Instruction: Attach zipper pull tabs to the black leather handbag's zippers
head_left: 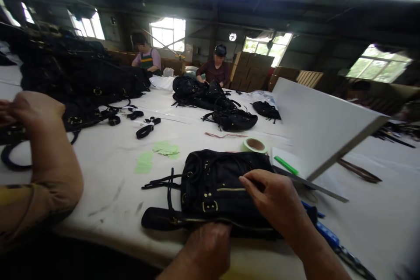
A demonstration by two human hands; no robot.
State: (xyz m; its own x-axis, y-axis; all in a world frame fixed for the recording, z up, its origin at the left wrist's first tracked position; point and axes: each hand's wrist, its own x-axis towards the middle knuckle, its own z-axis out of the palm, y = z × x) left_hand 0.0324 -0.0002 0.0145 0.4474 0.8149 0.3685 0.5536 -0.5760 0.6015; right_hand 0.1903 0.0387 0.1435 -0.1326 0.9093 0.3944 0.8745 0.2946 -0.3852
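Observation:
A black bag (pixel 234 173) with brass-coloured zips, studs and a buckle lies on its side at the table's near edge. My left hand (pixel 210 245) is at the bag's near side, along the long zip (pixel 197 219); its fingers are hidden by the bag's edge. Above the bag's front, close to a short zip (pixel 231 189), my right hand (pixel 271 192) has thumb and fingertips pinched together. Whatever the pinch holds, if anything, is too small to make out. Black cords (pixel 162 181) and a black strap end (pixel 157 218) stick out at the bag's left.
Another person's bent arm (pixel 52 153) reaches in from the left. Green paper pieces (pixel 144 162), a tape roll (pixel 254 145), a green marker (pixel 286 165) and a slanted white board (pixel 321 118) surround the bag. More black bags (pixel 203 94) and coiled straps (pixel 147 127) lie beyond; two people sit farther back.

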